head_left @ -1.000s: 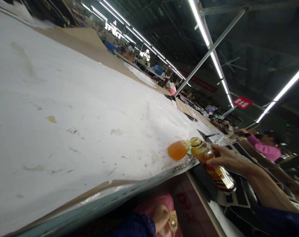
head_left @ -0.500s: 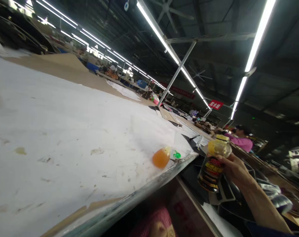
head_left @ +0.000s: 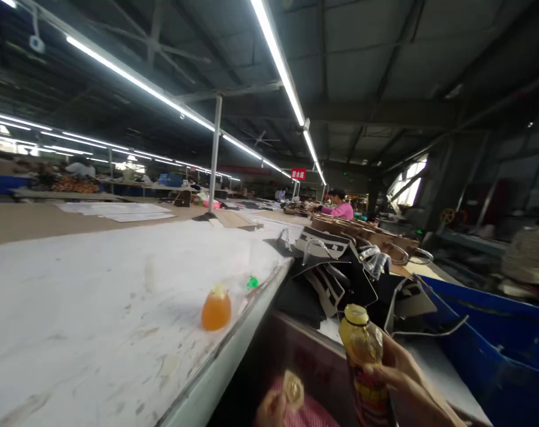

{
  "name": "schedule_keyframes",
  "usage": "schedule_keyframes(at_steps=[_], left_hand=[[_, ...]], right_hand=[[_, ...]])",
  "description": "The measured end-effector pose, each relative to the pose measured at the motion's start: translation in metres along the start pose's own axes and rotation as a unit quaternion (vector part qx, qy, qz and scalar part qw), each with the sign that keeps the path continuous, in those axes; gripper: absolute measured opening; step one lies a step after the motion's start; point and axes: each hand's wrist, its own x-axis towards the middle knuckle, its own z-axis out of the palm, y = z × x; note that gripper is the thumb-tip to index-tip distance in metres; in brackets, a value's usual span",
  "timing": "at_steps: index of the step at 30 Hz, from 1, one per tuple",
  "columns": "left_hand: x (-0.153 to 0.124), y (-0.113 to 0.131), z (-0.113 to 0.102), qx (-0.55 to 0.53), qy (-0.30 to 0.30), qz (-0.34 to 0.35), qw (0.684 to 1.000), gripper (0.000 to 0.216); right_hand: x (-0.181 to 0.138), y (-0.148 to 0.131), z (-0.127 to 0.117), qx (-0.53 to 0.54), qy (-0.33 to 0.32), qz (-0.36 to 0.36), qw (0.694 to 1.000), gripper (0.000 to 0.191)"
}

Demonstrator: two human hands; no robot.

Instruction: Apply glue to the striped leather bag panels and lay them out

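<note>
My right hand (head_left: pixel 400 370) is wrapped round a plastic bottle (head_left: pixel 369 379) with a dark, yellow-lettered label and a yellow-stained neck. The bottle stands nearly upright in the air, right of the table edge. Low in the view, my left hand (head_left: pixel 271 409) pinches a small round yellowish cap (head_left: pixel 293 389), its hollow side toward me. Both hands are partly cut off by the lower edge. On the white table (head_left: pixel 95 302) sits a squat bottle of orange liquid (head_left: pixel 216 309), with a small green cap (head_left: pixel 252 282) behind it.
Black and cream bag pieces (head_left: pixel 327 273) with handles lie in a heap beyond the bottle. A blue bin (head_left: pixel 496 350) stands at the right. A metal post (head_left: pixel 215 154) rises from the table. Farther back is a person in pink (head_left: pixel 340 210).
My view has turned right and levelled. The held bottle appears lower and more upright. My left hand has come further into view, showing the yellowish cap more clearly.
</note>
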Motion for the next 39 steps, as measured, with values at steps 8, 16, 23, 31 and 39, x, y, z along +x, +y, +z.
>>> schedule_keyframes(at_steps=[8, 16, 23, 31, 39], left_hand=[[-0.005, 0.133, 0.01, 0.051, -0.02, 0.295, 0.954, 0.021], [-0.028, 0.183, 0.019, 0.151, 0.004, 0.536, 0.831, 0.02], [-0.029, 0.176, 0.017, 0.231, -0.085, 0.596, 0.765, 0.027], [-0.025, 0.173, 0.013, 0.262, -0.18, 0.558, 0.767, 0.03], [-0.007, 0.129, 0.026, 0.17, -0.336, 0.338, 0.863, 0.05]], right_hand=[[-0.05, 0.042, 0.013, 0.026, -0.007, 0.073, 0.997, 0.108], [-0.053, 0.022, 0.025, -0.107, 0.046, 0.037, 0.992, 0.086], [-0.056, 0.034, 0.029, -0.175, 0.064, 0.007, 0.983, 0.084], [-0.059, 0.043, 0.028, -0.228, 0.078, 0.009, 0.971, 0.083], [-0.053, 0.07, 0.01, -0.15, 0.13, 0.01, 0.98, 0.081]])
